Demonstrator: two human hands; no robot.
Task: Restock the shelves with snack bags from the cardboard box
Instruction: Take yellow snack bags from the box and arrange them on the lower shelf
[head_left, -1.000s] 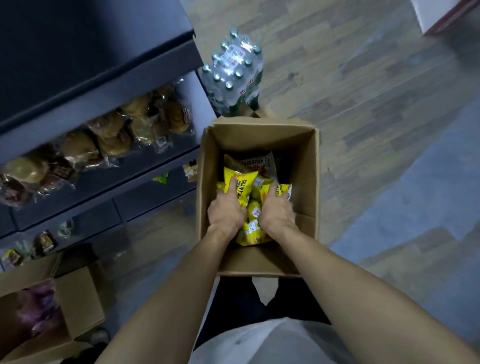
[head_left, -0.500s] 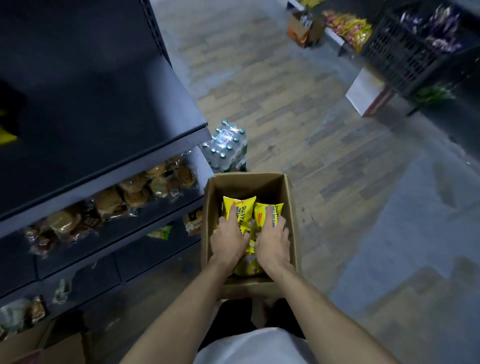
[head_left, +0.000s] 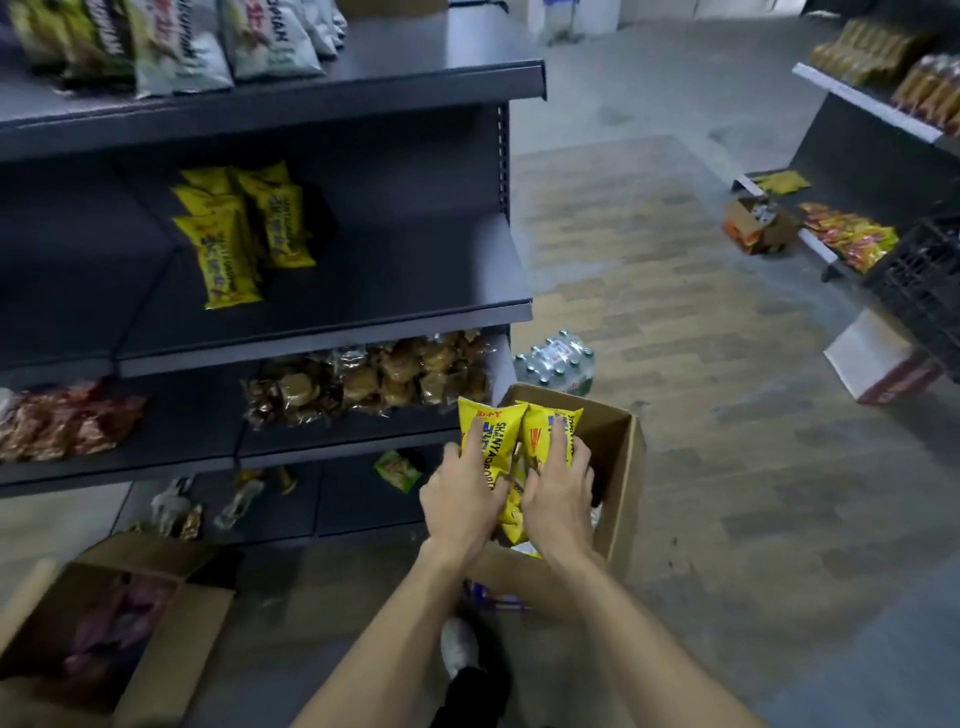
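Shelves stand to the left, and on the middle board a small stock of matching yellow bags already lies, with bare dark board beside it to the right; this looks like where the load belongs. Below that board sit clear packs of brown baked goods, and an open second carton rests on the floor at lower left. Moving right, the left hand has its fingers curled over the face of the left yellow snack bag, gripping it from the near side. Just beside it, the right hand grips the right yellow snack bag the same way, fingers spread up the pack. Both forearms reach forward and slightly inward, wrists close together, so the two bags stand upright and touching, lifted clear above the rim of the cardboard box, with more yellow packs seen beneath them inside. By my reading the step in hand is the carry out of the box: picking is done, placing is not yet. Next comes a swing up and leftward to the middle shelf, setting the bags down next to the yellow stock without letting the loose packs pinched beneath slip out. Farther right are a shrink-wrapped pack of water bottles behind the box and another stocked rack.
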